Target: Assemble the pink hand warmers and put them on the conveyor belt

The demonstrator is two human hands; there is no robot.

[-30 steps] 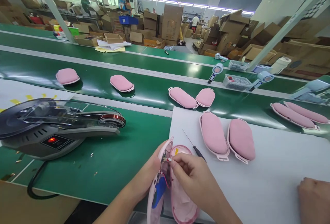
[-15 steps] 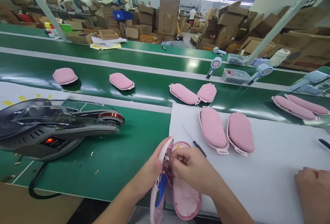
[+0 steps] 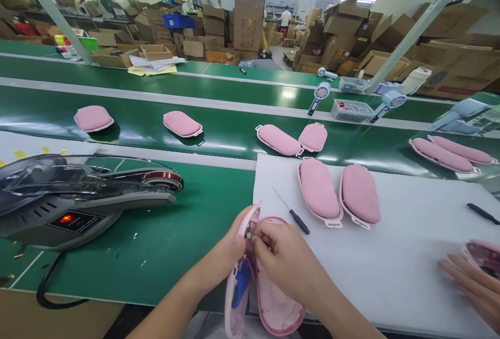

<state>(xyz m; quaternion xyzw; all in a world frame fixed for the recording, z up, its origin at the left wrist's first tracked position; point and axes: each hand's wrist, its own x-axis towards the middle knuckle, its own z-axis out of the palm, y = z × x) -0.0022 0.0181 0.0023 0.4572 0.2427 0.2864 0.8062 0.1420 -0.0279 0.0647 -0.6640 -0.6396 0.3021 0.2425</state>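
My left hand grips one half of a pink plastic shell, held up on its edge with its inner side facing right. Inside it sit a blue part and thin red wires. My right hand has thumb and forefinger pinched together against the inside of this half, by a small metallic or white piece; what the fingertips hold is hidden. Below that hand lies the other shell half, hollow side up. Just beyond, a dark-handled screwdriver rests on the white sheet.
Two pink padded cases lie on the sheet, with more along the green belt. On the left stands a grey tape machine, red light lit. At right, another person's hand touches a pink shell, near a dark tool.
My hands keep nearly the same hold, with small finger movement by the raised shell half. At right, the other person's hand has opened out and a pink shell has come into view beside it.
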